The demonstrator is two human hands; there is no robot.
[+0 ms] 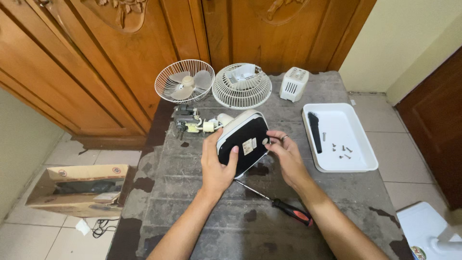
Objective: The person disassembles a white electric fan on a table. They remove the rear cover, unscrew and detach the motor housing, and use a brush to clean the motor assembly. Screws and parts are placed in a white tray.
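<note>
My left hand (pixel 216 166) grips the left edge of a white fan base (pixel 243 142), tipped up so its black underside faces me. My right hand (pixel 288 156) touches the base's right edge with its fingertips; a ring shows on one finger. Wires run from the base to a small fan motor (pixel 185 120) lying on the worn grey table (pixel 202 216). A screwdriver (pixel 288 211) with a red and black handle lies on the table under my right forearm.
A front fan grille with blades (pixel 184 81), a rear white grille (pixel 241 86) and a white motor cover (pixel 293 84) stand at the table's far edge. A white tray (pixel 358 163) on the right holds a black brush (pixel 315 131) and several screws. A cardboard box (pixel 79 190) sits on the floor left.
</note>
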